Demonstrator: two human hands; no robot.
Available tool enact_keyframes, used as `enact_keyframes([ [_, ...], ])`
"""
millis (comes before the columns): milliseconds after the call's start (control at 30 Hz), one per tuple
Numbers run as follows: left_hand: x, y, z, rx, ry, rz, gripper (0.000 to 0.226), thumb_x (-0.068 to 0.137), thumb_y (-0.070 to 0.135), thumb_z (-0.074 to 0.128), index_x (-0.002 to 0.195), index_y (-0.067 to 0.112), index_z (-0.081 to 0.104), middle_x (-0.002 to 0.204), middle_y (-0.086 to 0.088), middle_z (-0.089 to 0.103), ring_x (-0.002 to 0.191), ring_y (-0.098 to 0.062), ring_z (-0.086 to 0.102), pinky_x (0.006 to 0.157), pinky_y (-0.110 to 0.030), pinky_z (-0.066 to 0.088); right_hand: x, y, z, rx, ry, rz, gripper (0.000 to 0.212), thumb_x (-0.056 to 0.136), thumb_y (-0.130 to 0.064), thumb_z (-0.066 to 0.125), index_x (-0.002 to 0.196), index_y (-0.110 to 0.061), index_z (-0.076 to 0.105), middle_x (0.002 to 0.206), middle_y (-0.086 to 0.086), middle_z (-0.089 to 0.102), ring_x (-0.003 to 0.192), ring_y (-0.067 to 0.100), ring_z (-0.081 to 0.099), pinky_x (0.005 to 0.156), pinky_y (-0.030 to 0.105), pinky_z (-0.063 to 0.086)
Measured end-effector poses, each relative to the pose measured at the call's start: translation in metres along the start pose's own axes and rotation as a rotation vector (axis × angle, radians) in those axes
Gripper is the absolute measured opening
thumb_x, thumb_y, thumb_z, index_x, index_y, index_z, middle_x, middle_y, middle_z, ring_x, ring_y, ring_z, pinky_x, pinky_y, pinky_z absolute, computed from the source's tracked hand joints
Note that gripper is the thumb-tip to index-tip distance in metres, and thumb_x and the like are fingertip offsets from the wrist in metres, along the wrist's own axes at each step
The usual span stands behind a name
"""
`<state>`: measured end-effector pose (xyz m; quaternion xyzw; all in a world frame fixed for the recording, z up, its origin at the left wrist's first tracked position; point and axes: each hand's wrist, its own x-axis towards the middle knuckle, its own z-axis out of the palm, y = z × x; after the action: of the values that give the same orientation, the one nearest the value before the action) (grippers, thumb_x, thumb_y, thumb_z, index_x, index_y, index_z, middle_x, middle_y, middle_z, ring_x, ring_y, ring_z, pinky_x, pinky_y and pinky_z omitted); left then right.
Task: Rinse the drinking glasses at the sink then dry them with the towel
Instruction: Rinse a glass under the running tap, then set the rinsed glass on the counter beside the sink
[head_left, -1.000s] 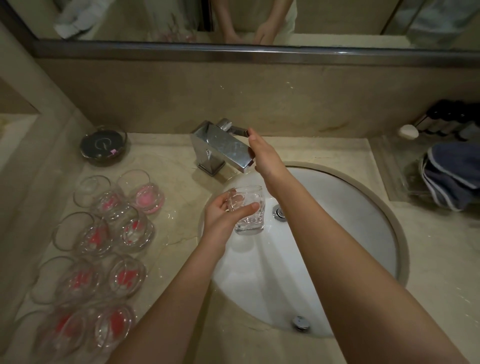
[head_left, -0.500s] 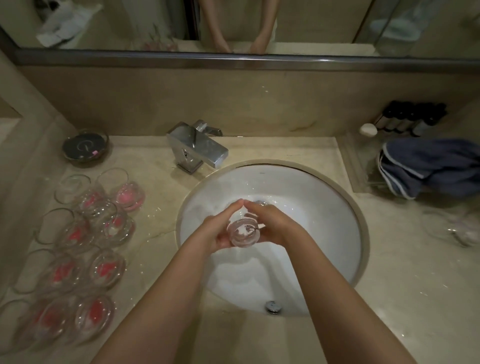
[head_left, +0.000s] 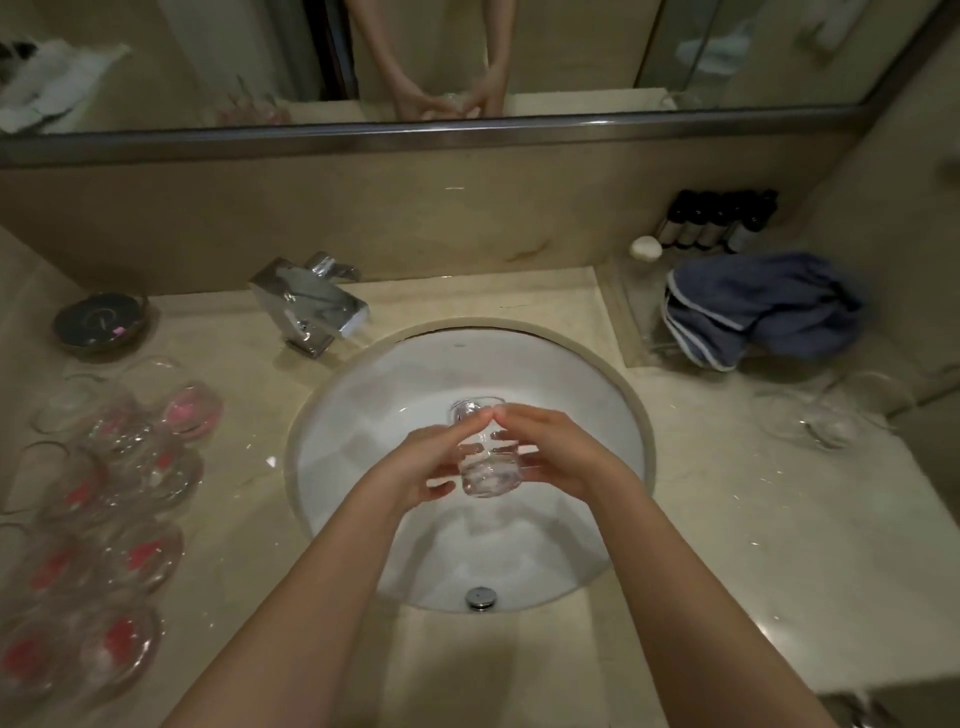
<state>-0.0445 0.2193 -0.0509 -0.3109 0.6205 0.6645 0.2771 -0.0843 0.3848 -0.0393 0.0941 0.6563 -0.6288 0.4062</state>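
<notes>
A clear drinking glass (head_left: 485, 457) is held over the white sink basin (head_left: 374, 395), tipped with its mouth away from me. My left hand (head_left: 423, 462) grips it from the left and my right hand (head_left: 550, 447) grips it from the right, fingers wrapped around its sides. The chrome faucet (head_left: 311, 304) stands at the basin's back left, with no water visibly running. A blue towel (head_left: 763, 306) lies bunched on the counter at the back right. Several more glasses with pink bases (head_left: 130, 467) stand on the counter to the left.
A dark round dish (head_left: 98, 322) sits at the back left. Small dark bottles (head_left: 722, 221) and a white soap (head_left: 645, 248) line the wall at the back right. Clear glassware (head_left: 826, 410) stands on the right counter. The mirror edge (head_left: 467, 137) runs above.
My right hand left the faucet handle and joined my left hand on the glass. The glass moved down over the middle of the basin and was tipped over.
</notes>
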Motion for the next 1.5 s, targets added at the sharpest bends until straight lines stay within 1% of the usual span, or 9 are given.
enact_keyframes([
  [67,-0.004,0.011,0.021,0.015,-0.054,0.121,0.059,0.062,0.048,0.084,0.111,0.023,0.063,0.107,0.001,0.070,0.090,-0.013,0.065,0.081,-0.027,0.051,-0.019,-0.001,-0.026,-0.014,0.044,-0.123,0.045,0.087,-0.029,0.068,0.130,-0.021,0.057,0.099,-0.001,0.066,0.088,0.010,0.064,0.078,0.025,0.052],
  [267,-0.004,0.045,0.109,0.254,-0.149,0.475,0.075,0.047,0.027,0.094,0.115,0.030,0.064,0.109,0.000,0.066,0.095,-0.013,0.066,0.085,-0.025,0.054,-0.080,0.010,-0.109,-0.005,0.281,-0.454,0.050,0.079,-0.002,0.073,0.125,-0.015,0.058,0.118,0.002,0.063,0.101,0.012,0.065,0.083,0.020,0.054],
  [367,0.001,0.052,0.162,0.384,-0.196,0.592,0.082,0.044,0.023,0.094,0.120,0.030,0.064,0.107,0.003,0.062,0.091,-0.014,0.063,0.083,-0.022,0.054,-0.108,0.024,-0.149,-0.061,0.458,-0.507,0.057,0.073,-0.004,0.079,0.120,-0.028,0.060,0.106,-0.003,0.062,0.095,0.009,0.065,0.082,0.019,0.052],
  [533,0.018,0.051,0.240,0.497,-0.233,0.731,0.086,0.047,0.009,0.096,0.119,0.036,0.059,0.120,-0.004,0.057,0.105,-0.017,0.062,0.089,-0.026,0.054,-0.129,0.052,-0.201,-0.062,0.682,-0.519,0.058,0.068,-0.006,0.083,0.119,-0.024,0.060,0.111,-0.008,0.067,0.095,0.016,0.068,0.081,0.023,0.054],
  [700,0.037,0.048,0.278,0.536,-0.217,0.732,0.090,0.048,0.011,0.096,0.128,0.027,0.058,0.124,-0.004,0.055,0.108,-0.016,0.061,0.089,-0.023,0.053,-0.128,0.061,-0.240,-0.193,0.724,-0.501,0.053,0.071,-0.014,0.083,0.114,-0.032,0.056,0.109,-0.018,0.062,0.099,0.009,0.061,0.078,0.006,0.044],
  [867,0.049,0.043,0.294,0.574,-0.192,0.709,0.090,0.049,0.010,0.096,0.128,0.025,0.058,0.123,-0.006,0.055,0.109,-0.020,0.060,0.086,-0.021,0.051,-0.119,0.071,-0.264,-0.401,0.754,-0.474,0.061,0.069,-0.025,0.085,0.123,-0.022,0.057,0.114,-0.004,0.058,0.104,0.009,0.053,0.088,0.017,0.040],
  [967,0.054,0.040,0.300,0.583,-0.184,0.695,0.091,0.048,0.009,0.096,0.129,0.023,0.058,0.122,-0.007,0.054,0.110,-0.021,0.060,0.090,-0.028,0.052,-0.115,0.075,-0.273,-0.437,0.743,-0.476,0.061,0.069,-0.026,0.084,0.124,-0.019,0.057,0.118,-0.003,0.055,0.108,0.008,0.052,0.083,0.001,0.034],
  [1100,0.061,0.042,0.305,0.574,-0.175,0.683,0.092,0.048,0.008,0.096,0.130,0.021,0.057,0.124,-0.008,0.054,0.113,-0.021,0.058,0.095,-0.032,0.051,-0.107,0.074,-0.280,-0.426,0.743,-0.491,0.061,0.069,-0.024,0.084,0.124,-0.018,0.057,0.116,-0.005,0.056,0.104,0.005,0.052,0.082,-0.001,0.033],
  [1500,0.078,0.059,0.308,0.566,-0.211,0.640,0.094,0.053,0.002,0.092,0.136,0.017,0.052,0.132,-0.005,0.048,0.117,-0.014,0.055,0.077,-0.007,0.048,-0.091,0.063,-0.286,-0.387,0.745,-0.530,0.062,0.070,-0.018,0.083,0.125,-0.014,0.056,0.112,-0.008,0.053,0.103,0.003,0.051,0.082,-0.002,0.032],
])
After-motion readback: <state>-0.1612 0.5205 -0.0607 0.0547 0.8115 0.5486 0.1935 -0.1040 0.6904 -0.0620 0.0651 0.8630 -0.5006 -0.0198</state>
